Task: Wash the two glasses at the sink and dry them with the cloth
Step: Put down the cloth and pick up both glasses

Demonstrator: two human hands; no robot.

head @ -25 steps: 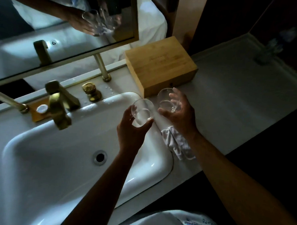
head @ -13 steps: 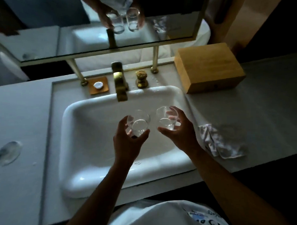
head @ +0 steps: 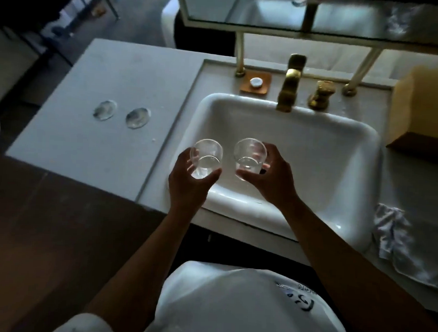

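Observation:
Each hand carries a clear glass upright above the left half of the white sink [head: 359, 137]. My left hand [head: 187, 187] grips the left glass [head: 206, 157] from below and behind, thumb on its right side. My right hand [head: 272, 180] grips the right glass [head: 249, 157] the same way, fingers wrapped round its far side. The two glasses stand side by side, a small gap apart. The crumpled white cloth [head: 395, 236] lies on the counter to the right of the sink, apart from both hands.
A brass tap [head: 290, 83] and brass handle [head: 320, 95] stand behind the sink, with a small tray [head: 255, 83] to their left. A wooden box [head: 421, 112] sits at the right. Two round glass coasters [head: 121, 114] lie on the left counter. A mirror hangs above.
Both hands have carried the glasses leftwards, from beside the wooden box to over the sink's left part. The view has swung left, bringing the left counter and its coasters into sight.

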